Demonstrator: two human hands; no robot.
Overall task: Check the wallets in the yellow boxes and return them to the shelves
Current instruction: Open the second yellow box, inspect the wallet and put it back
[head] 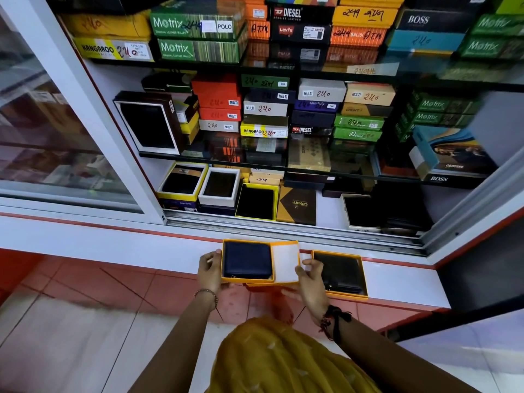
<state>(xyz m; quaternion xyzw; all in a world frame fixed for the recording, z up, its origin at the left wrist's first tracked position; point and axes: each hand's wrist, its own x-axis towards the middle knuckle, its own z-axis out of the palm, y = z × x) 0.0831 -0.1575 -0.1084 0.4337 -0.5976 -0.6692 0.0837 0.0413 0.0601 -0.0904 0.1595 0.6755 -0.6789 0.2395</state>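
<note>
Yellow card frames the open box (226,260) we hold over the white ledge (397,275) in front of the cabinet. Our left hand (209,270) grips the box's left wall, thumb on the rim and fingers curled underneath. A dark blue wallet (247,263) lies flat inside it, filling the tray. Our right hand (311,276) pinches the lower right corner of the lid (285,260), which shows its white inside and sits just beside the tray, touching its right edge (whether the two are hinged we cannot tell).

To the right, a second yellow box (364,275) rests on the ledge with a black wallet (341,272) in it, partly behind our right hand.

Beyond the sliding glass door (56,137), the glass shelves (283,163) carry stacks of wallet boxes in green, orange, red, black and cream, many with handwritten prices. On the bottom shelf several open boxes lean with dark wallets showing, among them a yellow-rimmed box (256,202). A mustard garment (283,358) fills the lower middle of the view, and both wrists wear bands.
</note>
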